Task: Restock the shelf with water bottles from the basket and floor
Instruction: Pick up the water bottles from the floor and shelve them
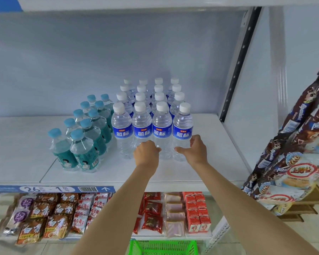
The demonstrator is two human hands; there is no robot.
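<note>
Several rows of clear water bottles [142, 129] with white caps and blue labels stand upright at the middle right of the white shelf [215, 162]. My right hand [196, 150] wraps the lower part of the front-row rightmost water bottle [182, 126], thumb on its left and fingers on its right. My left hand [146, 153] is curled into a loose fist against the bottom of the second front-row bottle, with nothing seen held in it. The rim of a green basket [162, 246] shows at the bottom edge; what it holds is hidden.
Two rows of teal-labelled bottles [81, 144] with blue caps stand left of the water bottles. Snack packs [44, 218] and red cartons [197, 212] fill the lower shelf. Hanging snack bags [293, 153] crowd the right side. A black upright [236, 70] bounds the shelf.
</note>
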